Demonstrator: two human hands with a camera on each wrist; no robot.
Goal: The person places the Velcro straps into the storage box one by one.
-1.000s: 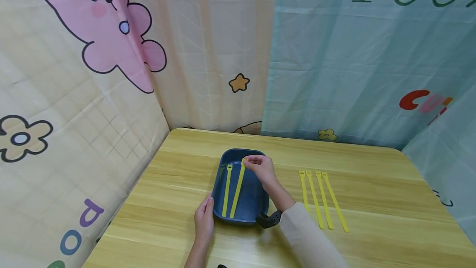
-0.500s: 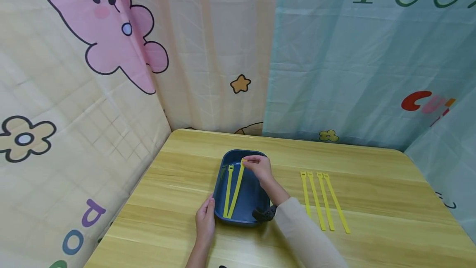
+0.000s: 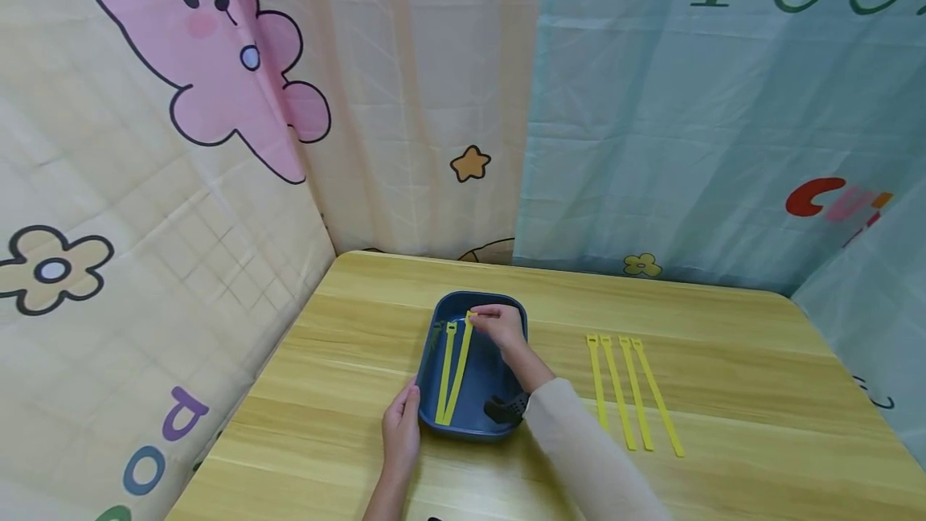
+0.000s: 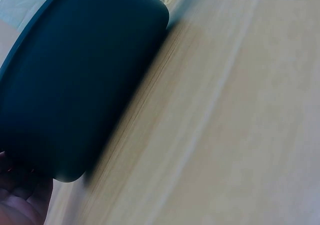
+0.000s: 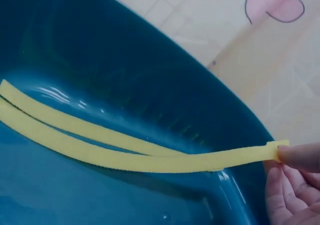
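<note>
A dark blue rectangular tub (image 3: 486,372) stands on the table, its deep outer wall (image 4: 85,80) filling much of the left wrist view. My left hand (image 3: 400,431) holds its near left side, with a fingertip showing over the rim in the right wrist view. With thumb and fingers, my right hand (image 3: 501,328) pinches the slotted head of a yellow hook-and-loop cable tie (image 5: 150,163) inside the tub. That tie bows down to the floor of the tub. Another yellow tie (image 5: 100,130) lies beside it, the two nearly meeting at their near ends.
Several more yellow cable ties (image 3: 634,396) lie roughly side by side on the wooden table (image 3: 333,360), right of the tub. A black band (image 3: 506,408) circles the right wrist. Printed curtains (image 3: 405,103) hang behind the table and at both sides.
The free end of the pinched tie has shifted left to the end of the other tie. My right hand has moved slightly left and down, still pinching the head. The left hand keeps its hold.
</note>
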